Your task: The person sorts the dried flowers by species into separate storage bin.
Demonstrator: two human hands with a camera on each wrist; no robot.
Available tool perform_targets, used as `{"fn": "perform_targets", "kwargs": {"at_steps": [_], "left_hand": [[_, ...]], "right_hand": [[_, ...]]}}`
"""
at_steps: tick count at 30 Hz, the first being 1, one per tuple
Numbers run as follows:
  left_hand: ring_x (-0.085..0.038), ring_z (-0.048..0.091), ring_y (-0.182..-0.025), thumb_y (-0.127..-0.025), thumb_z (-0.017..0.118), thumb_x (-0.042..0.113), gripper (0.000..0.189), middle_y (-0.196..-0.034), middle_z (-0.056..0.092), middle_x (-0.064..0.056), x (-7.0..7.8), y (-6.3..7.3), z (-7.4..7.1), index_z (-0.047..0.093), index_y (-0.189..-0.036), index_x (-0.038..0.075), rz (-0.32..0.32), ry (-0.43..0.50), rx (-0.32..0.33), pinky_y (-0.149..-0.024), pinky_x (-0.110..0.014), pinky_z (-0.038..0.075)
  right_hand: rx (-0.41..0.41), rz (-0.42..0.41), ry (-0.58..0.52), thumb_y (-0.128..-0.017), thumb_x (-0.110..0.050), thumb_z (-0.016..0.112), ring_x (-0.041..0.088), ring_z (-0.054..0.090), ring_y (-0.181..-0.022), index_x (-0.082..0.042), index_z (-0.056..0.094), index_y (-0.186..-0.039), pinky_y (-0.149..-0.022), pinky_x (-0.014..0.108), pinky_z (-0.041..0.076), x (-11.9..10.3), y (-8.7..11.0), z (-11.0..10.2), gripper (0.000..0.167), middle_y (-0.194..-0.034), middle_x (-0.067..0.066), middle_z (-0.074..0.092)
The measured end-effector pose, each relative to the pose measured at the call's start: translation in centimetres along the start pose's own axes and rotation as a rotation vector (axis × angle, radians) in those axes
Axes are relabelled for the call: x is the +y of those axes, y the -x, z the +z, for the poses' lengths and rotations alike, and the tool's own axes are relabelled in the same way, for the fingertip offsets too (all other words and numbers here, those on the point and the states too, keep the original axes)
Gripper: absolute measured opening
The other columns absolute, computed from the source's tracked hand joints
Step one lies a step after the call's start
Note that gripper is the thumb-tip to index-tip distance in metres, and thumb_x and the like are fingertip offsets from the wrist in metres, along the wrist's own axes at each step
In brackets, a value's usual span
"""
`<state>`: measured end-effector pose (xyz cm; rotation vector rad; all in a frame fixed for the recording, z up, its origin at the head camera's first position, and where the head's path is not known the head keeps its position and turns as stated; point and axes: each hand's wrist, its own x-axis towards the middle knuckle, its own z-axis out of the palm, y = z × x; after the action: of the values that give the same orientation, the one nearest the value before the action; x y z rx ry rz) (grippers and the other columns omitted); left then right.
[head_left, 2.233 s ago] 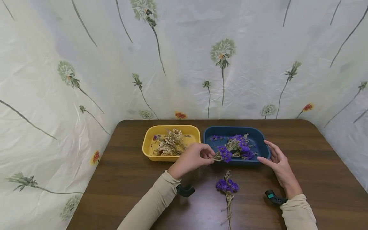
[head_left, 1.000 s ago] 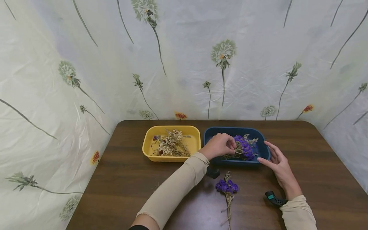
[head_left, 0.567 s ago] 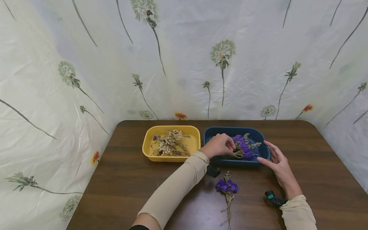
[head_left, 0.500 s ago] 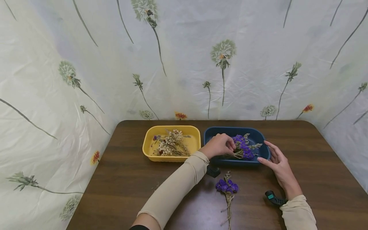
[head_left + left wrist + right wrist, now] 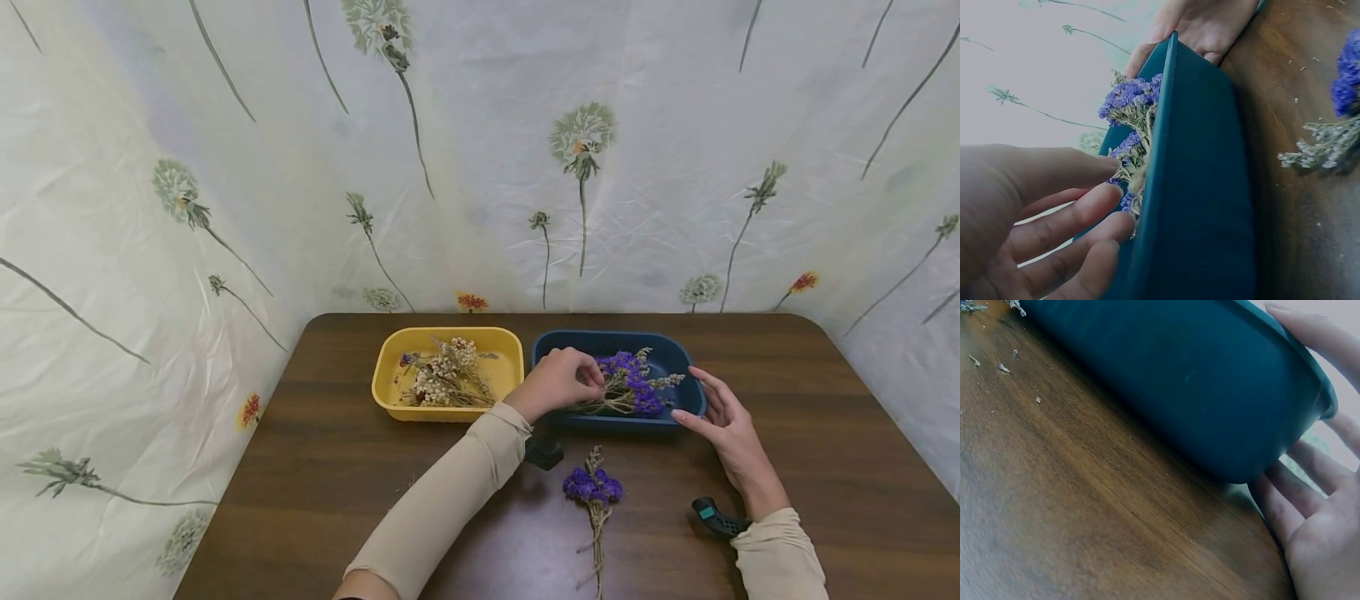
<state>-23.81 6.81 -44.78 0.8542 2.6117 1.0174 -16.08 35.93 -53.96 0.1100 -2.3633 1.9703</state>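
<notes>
Bunches of dried purple flowers, tied with twine, lie in a blue tray. Over the tray's left half is my left hand, thumb and fingers parted in the left wrist view, with the purple blooms just past the fingertips. My right hand holds the tray's right end, its thumb at the front rim and its fingers around the end wall. Another twine-tied purple bunch lies on the table in front of the tray, stems toward me.
Left of the blue tray stands a yellow tray with dried cream-coloured flowers. Small plant crumbs are scattered on the brown wooden table. A floral-print curtain hangs behind and to the left of it.
My left hand carried a purple bunch rightward into the blue tray and let it go among the others, then drew back a little left. The right hand has stayed at the tray's end.
</notes>
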Motion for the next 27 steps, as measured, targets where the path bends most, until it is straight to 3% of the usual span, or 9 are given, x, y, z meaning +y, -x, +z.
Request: {"fn": "perform_targets", "kwargs": {"at_steps": [17, 22, 27], "left_hand": [[0.003, 0.059, -0.068, -0.093, 0.077, 0.020, 0.009, -0.079, 0.071, 0.005, -0.1, 4.3, -0.1, 0.076, -0.087, 0.014, 0.062, 0.096, 0.108, -0.066, -0.011, 0.049], [0.006, 0.057, -0.065, -0.093, 0.079, 0.023, 0.012, -0.076, 0.069, 0.009, 0.2, 6.5, 0.8, 0.074, -0.084, 0.017, 0.090, 0.067, 0.100, -0.064, -0.010, 0.048], [0.010, 0.054, -0.060, -0.092, 0.080, 0.027, 0.016, -0.071, 0.067, 0.014, -0.1, 9.1, 2.7, 0.074, -0.080, 0.019, 0.092, 0.030, 0.059, -0.061, -0.008, 0.046]], "right_hand": [[-0.001, -0.008, -0.002, -0.102, -0.008, 0.065, 0.012, 0.018, -0.160, -0.022, 0.028, -0.165, -0.105, 0.000, 0.032, 0.3, 0.2, -0.1, 0.074, -0.175, -0.002, 0.015], [-0.001, -0.004, 0.000, -0.102, -0.008, 0.064, 0.016, 0.014, -0.162, -0.023, 0.028, -0.165, -0.106, 0.000, 0.030, 0.2, 0.1, -0.1, 0.074, -0.175, -0.003, 0.016], [-0.003, -0.004, -0.001, -0.102, -0.008, 0.065, 0.014, 0.018, -0.160, -0.022, 0.028, -0.165, -0.103, 0.000, 0.033, 0.2, 0.0, -0.1, 0.074, -0.175, -0.002, 0.016]]}}
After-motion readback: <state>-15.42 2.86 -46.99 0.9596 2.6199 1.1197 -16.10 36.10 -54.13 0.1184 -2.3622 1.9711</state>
